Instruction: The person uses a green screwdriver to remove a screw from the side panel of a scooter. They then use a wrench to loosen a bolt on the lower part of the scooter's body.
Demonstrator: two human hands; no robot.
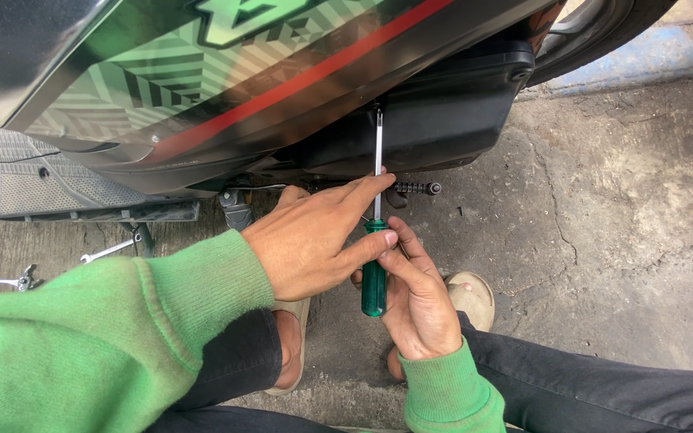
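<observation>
One sticker, no boxes or screens

A big sticker covers the scooter's side at the top: green stripy shapes on black, with a red line.

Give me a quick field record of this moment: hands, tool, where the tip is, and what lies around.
left hand: steadies the screwdriver, forefinger along the shaft, thumb on the handle top
right hand: grips the handle from the right side
screwdriver: green handle, steel shaft, upright
tip: at the upper edge of the black cover, under the scooter side panel; the screw itself cannot be seen
footpeg: black, just right of the shaft
spanner: on the concrete ground, at left
sandal: beside the right hand
</observation>
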